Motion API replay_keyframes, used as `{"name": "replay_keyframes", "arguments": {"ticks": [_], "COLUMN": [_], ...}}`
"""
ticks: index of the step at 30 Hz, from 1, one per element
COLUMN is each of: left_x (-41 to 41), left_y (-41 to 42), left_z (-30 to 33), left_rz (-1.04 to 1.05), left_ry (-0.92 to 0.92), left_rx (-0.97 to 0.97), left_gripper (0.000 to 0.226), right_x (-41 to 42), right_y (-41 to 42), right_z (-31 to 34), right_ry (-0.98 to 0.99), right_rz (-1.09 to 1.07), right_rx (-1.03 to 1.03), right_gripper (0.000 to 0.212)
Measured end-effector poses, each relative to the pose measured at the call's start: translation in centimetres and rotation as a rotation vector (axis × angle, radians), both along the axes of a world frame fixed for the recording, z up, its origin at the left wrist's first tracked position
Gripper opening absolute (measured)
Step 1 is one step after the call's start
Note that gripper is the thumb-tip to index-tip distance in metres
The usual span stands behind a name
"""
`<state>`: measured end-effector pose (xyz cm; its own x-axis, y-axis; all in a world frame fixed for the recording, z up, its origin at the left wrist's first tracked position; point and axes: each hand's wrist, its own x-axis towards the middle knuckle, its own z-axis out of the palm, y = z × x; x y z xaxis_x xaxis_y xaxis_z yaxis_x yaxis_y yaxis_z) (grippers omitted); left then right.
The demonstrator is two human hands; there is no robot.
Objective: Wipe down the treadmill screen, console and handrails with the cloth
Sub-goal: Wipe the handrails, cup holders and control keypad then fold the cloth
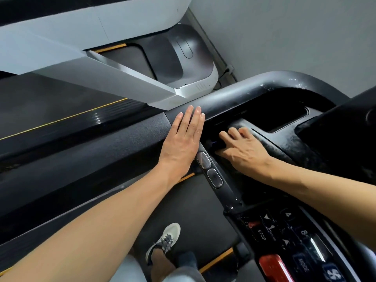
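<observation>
My left hand (183, 139) lies flat on the black handrail (234, 94), fingers straight and close together, holding nothing. My right hand (242, 151) rests on the dusty black console (284, 143) at the edge of a tray recess. Its fingers curl over a dark cloth (214, 145), most of which is hidden under the hand. A short grip bar with two metal sensor pads (209, 169) runs between my hands. The dark slab at the right edge (345, 123) looks like the screen. White specks cover the console and the handrail's bend.
The button panel (284, 237) with STOP and MODE keys and a red key (272, 265) sits at lower right. My shoe (164, 239) stands on the belt (193, 210). A neighbouring white treadmill (183, 58) is to the left, and a grey wall (284, 27) lies behind.
</observation>
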<state>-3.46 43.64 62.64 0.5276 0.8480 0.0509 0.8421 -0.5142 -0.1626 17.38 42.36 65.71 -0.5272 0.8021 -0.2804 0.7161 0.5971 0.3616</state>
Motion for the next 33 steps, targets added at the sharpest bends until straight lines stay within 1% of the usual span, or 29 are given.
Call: {"name": "replay_keyframes", "arguments": {"ticks": [3,4,7,8,11,13,16,18,19,20,23,26,28,33], "left_x": [0.0,0.0,-0.1,-0.2,-0.4,-0.3,-0.2,-0.2,-0.2,-0.1,-0.1,-0.1,-0.2,-0.1], "left_y": [-0.1,-0.1,0.0,0.0,-0.1,-0.1,-0.1,0.0,0.0,0.0,0.1,0.0,0.0,0.1], "left_z": [0.1,0.1,0.4,0.5,0.5,0.5,0.2,0.0,-0.1,-0.2,-0.4,-0.4,-0.4,-0.6], "left_rz": [0.000,0.002,0.024,0.022,0.006,0.008,0.018,0.012,0.012,0.016,0.023,0.017,0.009,0.017], "left_ry": [-0.005,-0.006,-0.043,-0.058,-0.078,-0.104,-0.104,-0.116,-0.121,-0.121,-0.129,-0.114,-0.099,-0.107], "left_rx": [-0.003,-0.011,-0.042,-0.055,-0.081,-0.091,-0.073,-0.072,-0.069,-0.063,-0.063,-0.053,-0.048,-0.050], "left_gripper": [0.077,0.080,0.098,0.100,0.097,0.098,0.093,0.089,0.089,0.089,0.092,0.094,0.093,0.095], "right_x": [3.7,3.7,0.4,-0.3,2.5,4.7,3.1,1.5,2.0,3.2,7.2,6.0,4.8,8.4], "right_y": [-2.1,-2.1,-0.6,-0.5,-1.6,-2.8,-2.1,-1.3,-1.6,-2.2,-3.8,-2.6,-2.1,-2.9], "right_z": [1.4,1.4,-0.3,-0.7,0.5,1.8,0.8,0.3,0.5,1.1,3.5,2.9,2.3,5.9], "right_ry": [0.033,0.042,-0.003,-0.014,0.010,0.030,0.015,0.026,0.030,0.032,0.053,0.006,-0.023,-0.018], "right_rz": [0.119,0.120,0.093,0.104,0.159,0.188,0.112,0.095,0.097,0.119,0.226,0.290,0.320,0.260], "right_rx": [-0.029,-0.033,-0.067,-0.080,-0.190,-0.246,-0.202,-0.174,-0.178,-0.201,-0.355,-0.437,-0.455,-0.440], "right_gripper": [0.033,0.031,0.032,0.031,0.028,0.031,0.036,0.038,0.037,0.034,0.022,0.014,0.016,0.033]}}
